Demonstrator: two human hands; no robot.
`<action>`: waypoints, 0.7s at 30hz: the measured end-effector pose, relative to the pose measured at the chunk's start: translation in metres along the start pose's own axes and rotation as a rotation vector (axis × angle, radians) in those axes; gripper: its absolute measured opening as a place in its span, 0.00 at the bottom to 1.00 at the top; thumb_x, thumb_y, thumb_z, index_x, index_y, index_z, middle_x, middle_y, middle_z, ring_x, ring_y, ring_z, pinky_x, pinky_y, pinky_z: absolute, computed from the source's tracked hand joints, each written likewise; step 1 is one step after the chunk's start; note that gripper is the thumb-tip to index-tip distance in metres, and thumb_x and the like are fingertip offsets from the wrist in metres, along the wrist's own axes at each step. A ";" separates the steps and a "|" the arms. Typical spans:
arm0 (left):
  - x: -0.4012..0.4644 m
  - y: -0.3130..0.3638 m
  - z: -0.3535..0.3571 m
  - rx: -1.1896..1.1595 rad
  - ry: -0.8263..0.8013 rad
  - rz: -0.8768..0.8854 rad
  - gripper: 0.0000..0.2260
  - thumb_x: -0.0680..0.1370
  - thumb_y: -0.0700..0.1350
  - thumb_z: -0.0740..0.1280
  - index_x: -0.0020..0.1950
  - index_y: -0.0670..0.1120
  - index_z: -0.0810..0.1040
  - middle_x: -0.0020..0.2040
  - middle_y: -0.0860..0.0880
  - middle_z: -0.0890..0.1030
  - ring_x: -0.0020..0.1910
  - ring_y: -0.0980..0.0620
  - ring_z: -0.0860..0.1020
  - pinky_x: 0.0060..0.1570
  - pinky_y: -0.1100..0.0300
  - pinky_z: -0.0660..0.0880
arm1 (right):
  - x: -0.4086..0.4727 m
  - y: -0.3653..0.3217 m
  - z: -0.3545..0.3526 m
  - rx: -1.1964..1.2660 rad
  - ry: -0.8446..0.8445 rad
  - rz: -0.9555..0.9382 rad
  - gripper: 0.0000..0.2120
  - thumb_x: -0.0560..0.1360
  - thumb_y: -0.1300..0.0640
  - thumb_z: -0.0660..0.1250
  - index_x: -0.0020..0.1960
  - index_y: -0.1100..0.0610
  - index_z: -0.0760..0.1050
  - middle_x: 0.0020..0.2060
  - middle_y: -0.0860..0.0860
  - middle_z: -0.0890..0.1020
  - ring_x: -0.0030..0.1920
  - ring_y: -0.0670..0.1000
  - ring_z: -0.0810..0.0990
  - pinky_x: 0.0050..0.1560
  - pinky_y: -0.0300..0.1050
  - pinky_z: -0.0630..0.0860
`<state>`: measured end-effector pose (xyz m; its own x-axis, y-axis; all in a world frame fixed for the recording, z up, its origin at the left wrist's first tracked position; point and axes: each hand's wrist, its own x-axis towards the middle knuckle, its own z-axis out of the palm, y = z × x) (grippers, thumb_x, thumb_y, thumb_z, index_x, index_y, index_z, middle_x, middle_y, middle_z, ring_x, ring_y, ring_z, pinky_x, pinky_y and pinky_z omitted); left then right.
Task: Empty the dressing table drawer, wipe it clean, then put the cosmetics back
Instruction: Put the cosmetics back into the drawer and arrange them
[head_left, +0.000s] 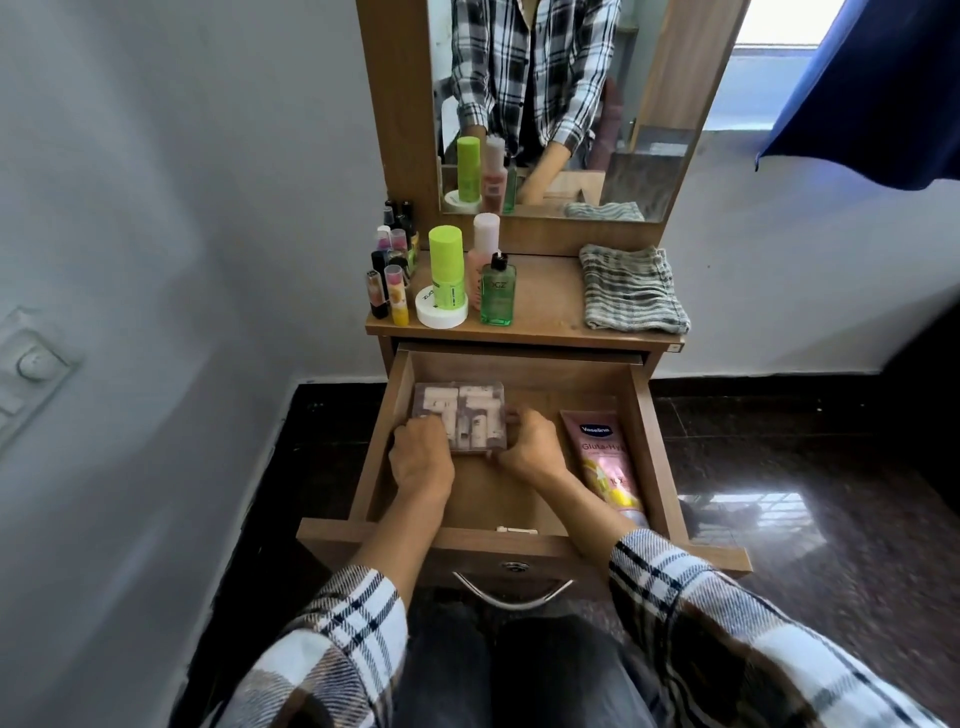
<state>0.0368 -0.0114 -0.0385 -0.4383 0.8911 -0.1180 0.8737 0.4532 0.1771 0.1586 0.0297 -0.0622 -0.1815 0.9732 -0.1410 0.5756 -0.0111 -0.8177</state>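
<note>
Head view: both hands are inside the open drawer (644, 447), one at each side of a clear plastic case (459, 419) of small white cosmetic items. The left hand (421, 461) grips the case at its near-left corner, fingers curled over the edge. The right hand (530, 448) grips the near-right corner, fingertips touching the case's right side. The case sits in the left rear part of the drawer, close to the left wall.

A pink Vaseline tube (605, 460) lies flat along the right side of the drawer, just beside the right wrist, cap end toward the drawer front. A small pale item (517, 530) lies against the inside of the drawer front; its type cannot be told. A curved metal handle (513, 592) is mounted on the drawer front.

On the tabletop (550, 306) above, at left, stand a lime-green capped bottle (447, 267), a pink bottle (484, 249), a green pump bottle (497, 291), a white round jar (441, 312) and a cluster of small lip products (389, 273). A folded striped cloth (631, 288) lies at right. The mirror (561, 104) behind reflects a plaid shirt.
</note>
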 end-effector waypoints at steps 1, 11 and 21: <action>0.000 0.000 0.000 0.000 0.005 0.000 0.11 0.80 0.36 0.57 0.59 0.39 0.75 0.57 0.41 0.78 0.55 0.44 0.77 0.46 0.56 0.75 | 0.000 0.000 0.000 0.000 0.000 -0.004 0.27 0.67 0.65 0.74 0.64 0.62 0.71 0.60 0.57 0.78 0.59 0.55 0.78 0.58 0.49 0.77; -0.003 0.005 -0.003 -0.028 0.095 -0.012 0.08 0.79 0.37 0.59 0.55 0.41 0.76 0.53 0.43 0.79 0.51 0.45 0.79 0.39 0.58 0.71 | 0.002 -0.003 0.007 -0.033 -0.025 -0.049 0.20 0.70 0.58 0.73 0.60 0.61 0.76 0.57 0.58 0.80 0.57 0.56 0.79 0.58 0.50 0.76; -0.001 0.004 0.001 -0.051 0.089 -0.040 0.08 0.79 0.40 0.62 0.56 0.42 0.76 0.53 0.44 0.79 0.51 0.47 0.79 0.37 0.60 0.70 | 0.001 -0.003 0.002 -0.092 0.004 -0.063 0.17 0.71 0.58 0.72 0.58 0.62 0.75 0.54 0.57 0.81 0.55 0.56 0.80 0.55 0.53 0.78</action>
<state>0.0404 -0.0106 -0.0383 -0.4917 0.8698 -0.0397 0.8440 0.4874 0.2238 0.1554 0.0299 -0.0610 -0.2167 0.9722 -0.0891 0.6342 0.0708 -0.7699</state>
